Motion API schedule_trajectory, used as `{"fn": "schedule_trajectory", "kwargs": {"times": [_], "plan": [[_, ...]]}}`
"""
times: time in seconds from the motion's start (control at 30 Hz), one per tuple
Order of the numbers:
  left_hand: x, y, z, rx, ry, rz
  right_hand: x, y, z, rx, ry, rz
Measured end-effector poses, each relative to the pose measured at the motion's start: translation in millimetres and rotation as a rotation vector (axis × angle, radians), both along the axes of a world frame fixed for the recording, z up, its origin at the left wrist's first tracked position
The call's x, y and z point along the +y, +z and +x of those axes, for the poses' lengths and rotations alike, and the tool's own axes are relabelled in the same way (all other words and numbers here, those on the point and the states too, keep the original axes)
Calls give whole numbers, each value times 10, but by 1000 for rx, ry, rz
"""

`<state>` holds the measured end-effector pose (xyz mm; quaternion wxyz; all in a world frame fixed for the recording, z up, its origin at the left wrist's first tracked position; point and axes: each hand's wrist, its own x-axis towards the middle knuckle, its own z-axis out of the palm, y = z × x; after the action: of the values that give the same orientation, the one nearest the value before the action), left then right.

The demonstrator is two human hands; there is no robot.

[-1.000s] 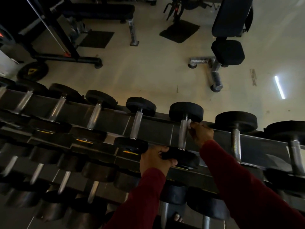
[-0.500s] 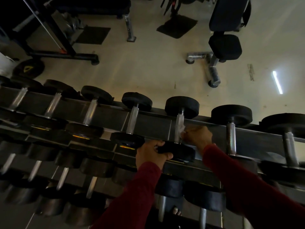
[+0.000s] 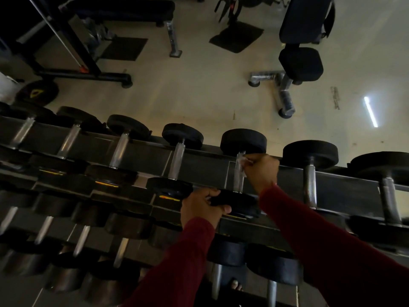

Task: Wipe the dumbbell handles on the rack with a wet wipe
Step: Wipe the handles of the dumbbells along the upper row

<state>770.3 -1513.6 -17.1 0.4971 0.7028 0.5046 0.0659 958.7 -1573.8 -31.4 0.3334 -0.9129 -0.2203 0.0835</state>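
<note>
here your left hand grips the near head of the dumbbell on the rack top tier, probably to stop it rolling. your right hand has its fingers curled, pinching the wet wipe against the top of the handle, just under the far head, placed for a downward stroke.
</note>
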Motion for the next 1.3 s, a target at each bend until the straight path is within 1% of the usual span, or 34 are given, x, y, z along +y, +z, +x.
{"fn": "schedule_trajectory", "kwargs": {"times": [0.07, 0.1, 0.17, 0.2, 0.23, 0.3, 0.37, 0.43, 0.5, 0.57, 0.6, 0.7, 0.73, 0.77, 0.8, 0.87, 0.93, 0.97, 1.03, 1.07, 1.1, 1.13, 1.17, 1.23, 1.3], "plan": [[13, -25, -5, -2, -5, -1, -100, -39, -72, -94, 182, -74], [18, -35, -7, -2, -7, 1, -155, -47, -114, -88, 254, -79], [26, -38, -8, 0, -11, 8, -253, -42, -145, -13, 390, -78], [29, -41, -10, 5, -14, 12, -283, -46, -132, -3, 474, -76], [30, -39, -11, 8, -17, 15, -292, -45, -102, -37, 566, -86], [28, -35, -14, 13, -18, 16, -234, -49, 7, -138, 716, -137], [29, -37, -15, 13, -12, 18, -87, -20, 125, -272, 805, -250], [32, -39, -18, 15, -14, 25, 89, 10, 219, -421, 829, -383], [33, -42, -21, 16, -27, 25, 215, 34, 265, -506, 834, -539], [35, -40, -27, 13, -36, 27, 238, 52, 243, -504, 885, -653], [40, -40, -30, 8, -36, 32, 228, 90, 214, -476, 947, -666], [41, -45, -29, 3, -38, 26, 178, 188, 118, -262, 1189, -607], [40, -44, -31, 10, -40, 22, 186, 212, 98, -259, 1259, -638], [41, -44, -33, 16, -45, 26, 213, 219, 92, -324, 1306, -692], [44, -51, -34, 20, -49, 33, 248, 216, 97, -403, 1308, -750], [51, -69, -40, 16, -61, 37, 323, 215, 116, -563, 1208, -860], [57, -96, -42, 19, -80, 52, 347, 219, 109, -621, 1070, -912], [54, -89, -39, 23, -93, 66, 330, 209, 105, -630, 1026, -904], [34, -43, -41, 59, -173, 143, 236, 121, 110, -641, 1009, -832], [15, -5, -46, 85, -244, 205, 157, 68, 105, -555, 994, -728], [-7, 31, -51, 97, -325, 262, 72, 34, 99, -405, 943, -587], [-32, 55, -50, 83, -403, 295, -8, 32, 93, -257, 862, -444], [-56, 70, -40, 54, -479, 290, -81, 33, 87, -121, 744, -316], [-106, 74, 39, 49, -661, 239, -226, 22, 88, 118, 406, -81], [-165, 75, 202, 186, -842, 241, -336, -12, 54, 398, 58, 117]]}}
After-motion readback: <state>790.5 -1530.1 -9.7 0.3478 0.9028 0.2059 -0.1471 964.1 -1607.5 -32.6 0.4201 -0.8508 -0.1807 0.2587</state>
